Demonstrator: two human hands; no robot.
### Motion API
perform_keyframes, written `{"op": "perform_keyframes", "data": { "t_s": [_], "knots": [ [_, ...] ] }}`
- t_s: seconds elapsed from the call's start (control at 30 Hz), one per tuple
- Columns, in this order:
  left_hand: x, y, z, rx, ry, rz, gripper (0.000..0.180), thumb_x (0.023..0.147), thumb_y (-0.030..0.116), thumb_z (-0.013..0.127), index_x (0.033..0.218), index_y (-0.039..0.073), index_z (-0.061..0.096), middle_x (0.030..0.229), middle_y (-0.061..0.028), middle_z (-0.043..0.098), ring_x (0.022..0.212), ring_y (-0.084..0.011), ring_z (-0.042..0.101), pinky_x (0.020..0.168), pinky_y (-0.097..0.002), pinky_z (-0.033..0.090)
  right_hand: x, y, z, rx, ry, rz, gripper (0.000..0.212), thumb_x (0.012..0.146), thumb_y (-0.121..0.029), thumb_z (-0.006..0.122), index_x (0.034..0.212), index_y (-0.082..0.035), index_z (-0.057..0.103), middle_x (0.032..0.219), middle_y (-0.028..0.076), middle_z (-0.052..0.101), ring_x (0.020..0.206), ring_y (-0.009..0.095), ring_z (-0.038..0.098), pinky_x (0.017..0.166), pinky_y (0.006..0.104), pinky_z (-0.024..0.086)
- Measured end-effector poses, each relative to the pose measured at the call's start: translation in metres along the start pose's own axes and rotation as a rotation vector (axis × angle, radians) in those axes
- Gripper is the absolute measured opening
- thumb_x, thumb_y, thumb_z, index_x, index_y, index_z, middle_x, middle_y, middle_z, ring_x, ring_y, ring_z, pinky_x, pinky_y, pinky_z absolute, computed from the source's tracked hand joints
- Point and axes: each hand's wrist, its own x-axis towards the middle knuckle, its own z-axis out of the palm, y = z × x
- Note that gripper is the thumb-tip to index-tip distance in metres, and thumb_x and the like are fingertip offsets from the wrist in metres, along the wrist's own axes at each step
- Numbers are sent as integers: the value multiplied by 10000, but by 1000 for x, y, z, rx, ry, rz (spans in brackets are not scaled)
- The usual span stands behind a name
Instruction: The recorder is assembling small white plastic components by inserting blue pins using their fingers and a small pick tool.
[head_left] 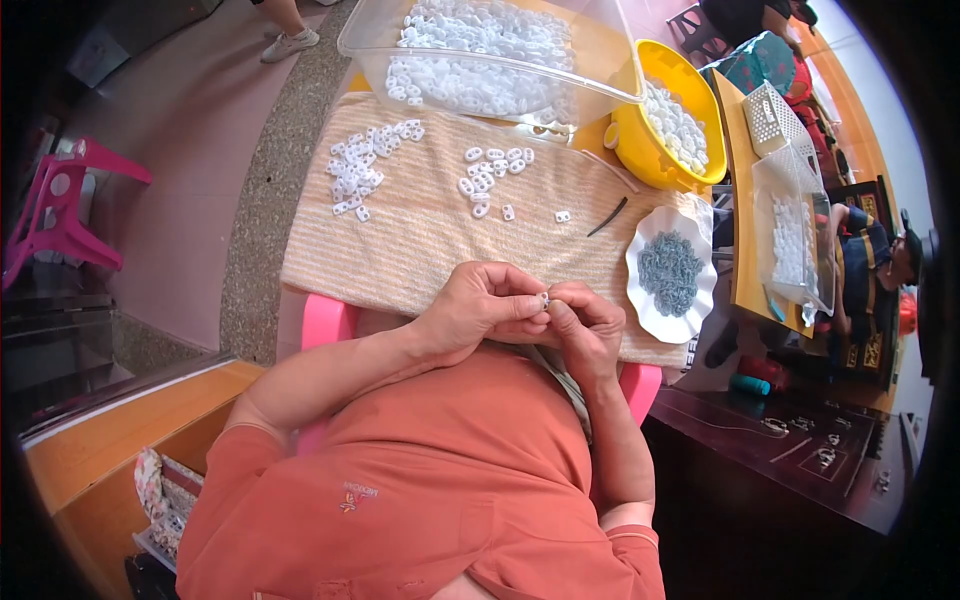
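My left hand (472,308) and my right hand (588,325) meet in front of my belly, over the near edge of the towel-covered table. A small white plastic piece (545,298) is pinched at the left fingertips, mostly covered by them. Thumb and forefinger of the right hand press together against it; whatever they hold is too small to make out. Beyond the hands, loose white two-holed pieces (485,172) lie in a group, with a denser heap of white pieces (355,168) to the left. A scalloped white dish (640,300) at right holds small grey metal parts (670,268).
Behind the pieces stands a clear plastic bin (490,60) full of white parts, beside a yellow basin (640,165) of white parts. A thin black strip (608,216) lies near the dish. Pink stool (75,210) at left; a co-worker (868,260) sits at right.
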Motion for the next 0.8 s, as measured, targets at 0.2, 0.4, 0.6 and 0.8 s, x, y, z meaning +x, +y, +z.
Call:
{"op": "perform_keyframes", "data": {
  "t_s": [0.2, 0.4, 0.6, 0.8],
  "knots": [
    [0, 1, 0, -9, 9, 4, 153, 874, 40, 644, 1011, -25, 624, 891, -96, 674, 791, -126, 658, 728, -242, 563, 1, -1, -3, -7, -13, 42, 86, 861, 1, 632, 930, 42, 665, 923, 101, 647, 838, 134, 595, 761, 241, 468],
    [0, 1, -3, -18, -2, 32, 150, 870, 34, 645, 1007, -23, 625, 874, -93, 672, 788, -127, 655, 732, -238, 559, 2, 2, -5, -26, -6, 72, 86, 861, 2, 636, 933, 43, 660, 929, 95, 645, 795, 119, 598, 708, 223, 478],
    [0, 5, -2, -29, 9, 17, 145, 868, 28, 645, 1001, -28, 625, 873, -95, 670, 780, -131, 654, 734, -235, 556, 5, 2, -11, -219, -27, 49, 150, 764, 8, 669, 910, -20, 647, 890, 58, 654, 833, 127, 618, 749, 259, 492],
    [-1, 7, -3, -38, 19, 36, 145, 869, 21, 639, 1002, -35, 624, 882, -94, 662, 806, -136, 653, 736, -242, 558, 17, -13, -9, -306, -136, -50, 81, 861, 31, 631, 934, 53, 660, 910, 102, 644, 763, 122, 609, 671, 226, 507]
  ]
}}
